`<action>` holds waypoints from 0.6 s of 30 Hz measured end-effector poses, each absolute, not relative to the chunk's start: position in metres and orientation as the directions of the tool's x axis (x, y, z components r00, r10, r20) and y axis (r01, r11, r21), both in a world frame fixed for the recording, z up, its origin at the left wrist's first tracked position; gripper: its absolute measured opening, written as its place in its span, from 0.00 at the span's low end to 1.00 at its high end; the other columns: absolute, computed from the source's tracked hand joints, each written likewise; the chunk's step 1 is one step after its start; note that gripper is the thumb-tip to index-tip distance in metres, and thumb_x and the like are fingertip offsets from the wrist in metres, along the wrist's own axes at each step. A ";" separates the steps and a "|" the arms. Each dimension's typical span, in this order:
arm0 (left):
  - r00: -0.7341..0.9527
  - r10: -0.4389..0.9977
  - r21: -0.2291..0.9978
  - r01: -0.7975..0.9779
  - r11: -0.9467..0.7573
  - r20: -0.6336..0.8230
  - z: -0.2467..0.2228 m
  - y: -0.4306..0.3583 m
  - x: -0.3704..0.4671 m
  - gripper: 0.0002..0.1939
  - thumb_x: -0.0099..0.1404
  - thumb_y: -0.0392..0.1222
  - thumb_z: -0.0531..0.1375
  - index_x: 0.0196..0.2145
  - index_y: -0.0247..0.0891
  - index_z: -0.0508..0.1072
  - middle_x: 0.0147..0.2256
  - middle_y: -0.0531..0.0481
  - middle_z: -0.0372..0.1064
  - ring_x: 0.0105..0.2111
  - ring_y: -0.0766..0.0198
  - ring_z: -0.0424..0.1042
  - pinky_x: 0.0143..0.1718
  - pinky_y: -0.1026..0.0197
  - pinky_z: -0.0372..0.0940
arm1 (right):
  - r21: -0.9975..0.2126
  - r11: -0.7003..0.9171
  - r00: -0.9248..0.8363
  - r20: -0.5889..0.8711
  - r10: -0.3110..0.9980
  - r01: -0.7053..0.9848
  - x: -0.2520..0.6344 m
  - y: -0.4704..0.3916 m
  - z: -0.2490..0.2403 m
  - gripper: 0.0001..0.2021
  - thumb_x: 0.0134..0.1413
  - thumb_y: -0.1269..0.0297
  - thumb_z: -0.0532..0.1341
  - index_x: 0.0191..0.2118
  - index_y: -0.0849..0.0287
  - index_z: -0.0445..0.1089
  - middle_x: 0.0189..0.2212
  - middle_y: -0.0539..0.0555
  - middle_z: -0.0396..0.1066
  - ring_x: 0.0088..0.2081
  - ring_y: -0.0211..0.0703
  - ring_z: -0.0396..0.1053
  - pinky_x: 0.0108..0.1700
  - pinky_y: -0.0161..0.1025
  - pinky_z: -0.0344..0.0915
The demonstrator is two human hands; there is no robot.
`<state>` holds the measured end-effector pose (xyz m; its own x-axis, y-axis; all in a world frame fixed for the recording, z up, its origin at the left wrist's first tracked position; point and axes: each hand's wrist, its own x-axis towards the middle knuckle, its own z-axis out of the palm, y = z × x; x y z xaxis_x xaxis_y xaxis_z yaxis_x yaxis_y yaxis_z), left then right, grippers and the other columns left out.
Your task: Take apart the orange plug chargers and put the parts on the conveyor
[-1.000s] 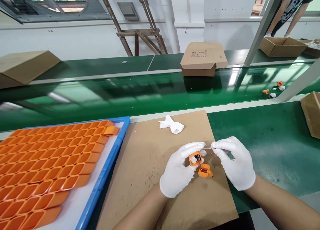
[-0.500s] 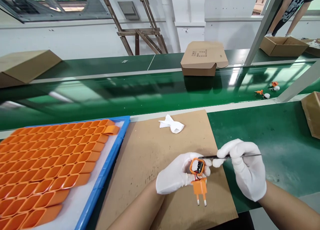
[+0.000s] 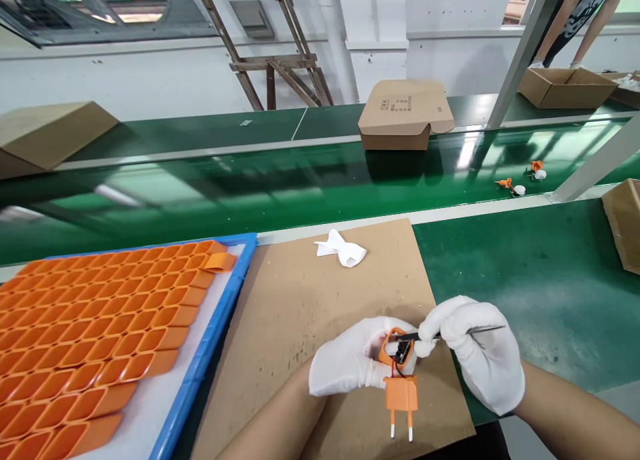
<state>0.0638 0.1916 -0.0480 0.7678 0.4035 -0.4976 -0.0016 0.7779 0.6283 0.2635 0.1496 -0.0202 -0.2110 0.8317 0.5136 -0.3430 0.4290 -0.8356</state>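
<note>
My left hand (image 3: 350, 357), in a white glove, is closed around a small orange charger housing (image 3: 385, 355) with dark electronic parts showing in its opening. Thin red and black wires join the housing to an orange two-pin plug piece (image 3: 401, 395), which hangs below with its pins downward. My right hand (image 3: 480, 353), gloved too, pinches slim dark tweezers (image 3: 406, 337). Their flat dark end lies at the housing's opening, while the thin silver end points right. Whether that end presses on the parts inside, I cannot tell.
A blue-rimmed tray (image 3: 200, 360) of orange sleeves (image 3: 95, 327) stands left. The cardboard sheet (image 3: 280, 313) under my hands bears a crumpled white scrap (image 3: 343, 248). Beyond are a green belt (image 3: 280, 187), a carton (image 3: 405, 113) and orange plug parts (image 3: 507, 184). A person's legs (image 3: 590, 27) show far right.
My right hand has moved left and slightly down, bringing the tweezers' dark end across the housing's opening. The housing has tilted, and the plug piece hangs a little lower.
</note>
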 end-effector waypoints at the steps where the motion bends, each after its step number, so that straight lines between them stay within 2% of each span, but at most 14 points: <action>1: 0.772 0.402 0.634 0.002 0.773 -0.492 -0.047 0.191 0.064 0.19 0.40 0.38 0.75 0.31 0.34 0.75 0.27 0.51 0.69 0.27 0.67 0.64 0.27 0.65 0.61 | -0.836 0.424 -0.217 0.512 0.831 -0.347 0.263 0.149 -0.021 0.14 0.66 0.76 0.52 0.50 0.51 0.64 0.43 0.54 0.70 0.37 0.40 0.74 0.38 0.46 0.74; 5: 0.767 0.416 0.647 0.000 0.762 -0.489 -0.045 0.192 0.062 0.23 0.38 0.40 0.76 0.33 0.35 0.75 0.27 0.52 0.69 0.28 0.67 0.63 0.28 0.64 0.61 | -0.840 0.413 -0.199 0.498 0.844 -0.351 0.261 0.149 -0.020 0.13 0.67 0.75 0.52 0.49 0.52 0.65 0.42 0.54 0.71 0.36 0.40 0.75 0.37 0.45 0.74; 9: 0.769 0.429 0.657 -0.017 0.754 -0.473 -0.044 0.190 0.061 0.24 0.41 0.43 0.76 0.36 0.36 0.75 0.30 0.52 0.69 0.28 0.68 0.64 0.30 0.64 0.61 | -0.840 0.391 -0.174 0.478 0.861 -0.376 0.258 0.150 -0.014 0.10 0.67 0.74 0.54 0.47 0.52 0.66 0.42 0.53 0.72 0.34 0.39 0.76 0.36 0.43 0.74; 12: 0.785 0.477 0.718 -0.060 0.693 -0.395 -0.043 0.190 0.061 0.26 0.45 0.48 0.74 0.41 0.39 0.75 0.32 0.51 0.67 0.28 0.69 0.63 0.30 0.64 0.60 | -0.859 0.421 0.070 0.420 0.905 -0.292 0.262 0.160 -0.008 0.06 0.67 0.71 0.55 0.43 0.52 0.66 0.36 0.49 0.74 0.30 0.35 0.74 0.34 0.38 0.73; 13: 0.774 0.533 0.786 -0.075 0.614 -0.342 -0.042 0.191 0.061 0.26 0.47 0.50 0.73 0.43 0.40 0.75 0.34 0.50 0.67 0.29 0.68 0.63 0.32 0.64 0.61 | -0.869 0.441 0.183 0.407 0.895 -0.224 0.265 0.165 -0.007 0.05 0.66 0.70 0.57 0.41 0.52 0.66 0.34 0.48 0.74 0.30 0.35 0.74 0.35 0.37 0.72; 15: 0.709 0.677 0.944 -0.050 0.327 -0.197 -0.042 0.194 0.062 0.24 0.52 0.51 0.70 0.46 0.42 0.76 0.40 0.47 0.64 0.35 0.63 0.65 0.38 0.59 0.63 | -0.894 0.447 0.342 0.410 0.846 -0.035 0.271 0.175 -0.009 0.01 0.64 0.67 0.59 0.40 0.53 0.67 0.31 0.47 0.73 0.34 0.37 0.73 0.40 0.39 0.71; 17: 0.614 0.788 0.999 0.043 0.026 -0.047 -0.041 0.194 0.064 0.20 0.57 0.48 0.67 0.47 0.44 0.77 0.41 0.48 0.60 0.39 0.60 0.64 0.45 0.55 0.63 | -0.917 0.358 0.377 0.400 0.836 0.179 0.276 0.183 -0.016 0.03 0.64 0.62 0.59 0.40 0.54 0.68 0.32 0.49 0.72 0.38 0.41 0.73 0.44 0.43 0.69; 18: 0.571 0.821 0.994 0.092 -0.053 -0.009 -0.041 0.194 0.065 0.19 0.58 0.46 0.66 0.48 0.44 0.77 0.40 0.49 0.59 0.39 0.60 0.63 0.47 0.54 0.62 | -0.919 0.282 0.359 0.370 0.857 0.275 0.279 0.186 -0.020 0.06 0.63 0.60 0.58 0.41 0.54 0.69 0.31 0.50 0.72 0.38 0.42 0.72 0.44 0.44 0.68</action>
<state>0.0646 0.1939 -0.0408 0.5713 0.8207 -0.0087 0.0916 -0.0532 0.9944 0.2789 0.1862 -0.0204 0.3592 0.8567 0.3702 0.2749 0.2820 -0.9192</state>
